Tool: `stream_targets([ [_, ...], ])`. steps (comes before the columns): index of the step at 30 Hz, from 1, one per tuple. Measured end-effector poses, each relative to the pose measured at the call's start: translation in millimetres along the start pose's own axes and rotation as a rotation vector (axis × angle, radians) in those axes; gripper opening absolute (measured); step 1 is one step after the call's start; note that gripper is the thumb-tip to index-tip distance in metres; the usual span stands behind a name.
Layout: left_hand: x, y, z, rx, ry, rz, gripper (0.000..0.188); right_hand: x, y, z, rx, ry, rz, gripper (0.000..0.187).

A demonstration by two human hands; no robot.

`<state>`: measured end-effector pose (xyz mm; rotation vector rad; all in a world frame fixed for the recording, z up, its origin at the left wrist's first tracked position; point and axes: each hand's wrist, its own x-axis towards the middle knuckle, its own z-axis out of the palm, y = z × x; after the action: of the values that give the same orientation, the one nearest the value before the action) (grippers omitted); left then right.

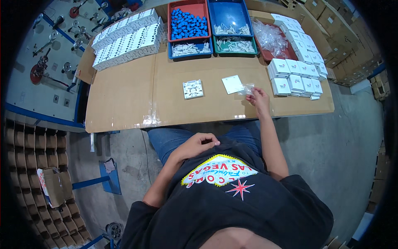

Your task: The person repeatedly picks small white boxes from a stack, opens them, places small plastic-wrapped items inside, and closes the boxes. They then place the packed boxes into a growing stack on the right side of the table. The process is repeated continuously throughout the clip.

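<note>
While the left hand (pixel 197 146) rests loosely curled against a dark shirt (pixel 236 207) bearing colourful lettering, its palm hidden so what it holds cannot be told, a shallow white box (pixel 193 89) with hard-to-make-out shapes sits beyond it on the cardboard-topped table (pixel 124 95). Next lies a square white card (pixel 232 84); at its right edge, a blurry clear bag (pixel 247 89) is pinched in the right hand (pixel 259 98), fingers nearly together. Farther right, stacked white cartons (pixel 295 83) carry small print, too tiny to read.
</note>
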<state>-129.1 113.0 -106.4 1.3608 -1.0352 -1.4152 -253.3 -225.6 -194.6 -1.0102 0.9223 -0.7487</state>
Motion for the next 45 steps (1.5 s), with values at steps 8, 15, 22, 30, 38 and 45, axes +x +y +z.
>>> stream_targets([
  [8,55.4,-30.0,-93.3,0.791,0.788,0.253,0.074,30.9,8.9,-24.7,-0.441,0.381,-0.491,0.031],
  [15,95.1,-37.3,-143.7,0.934,0.781,0.123,0.120,8.2,18.8,-6.3,-0.641,0.399,-0.468,0.021],
  [22,107.4,-37.9,-152.9,0.935,0.758,0.055,0.122,12.3,11.4,4.5,-0.945,0.386,-0.476,0.019],
  [30,114.6,-37.8,-160.4,1.018,0.738,-0.001,0.114,15.4,-15.8,22.1,-1.040,0.381,-0.341,0.019],
  [38,108.9,-44.9,-160.8,0.991,0.712,-0.047,0.107,76.8,-45.0,39.4,-1.353,0.426,-0.646,0.020],
  [45,105.6,-39.7,-155.5,1.000,0.752,0.010,0.102,98.1,-50.0,30.8,-1.139,0.400,-0.802,0.022],
])
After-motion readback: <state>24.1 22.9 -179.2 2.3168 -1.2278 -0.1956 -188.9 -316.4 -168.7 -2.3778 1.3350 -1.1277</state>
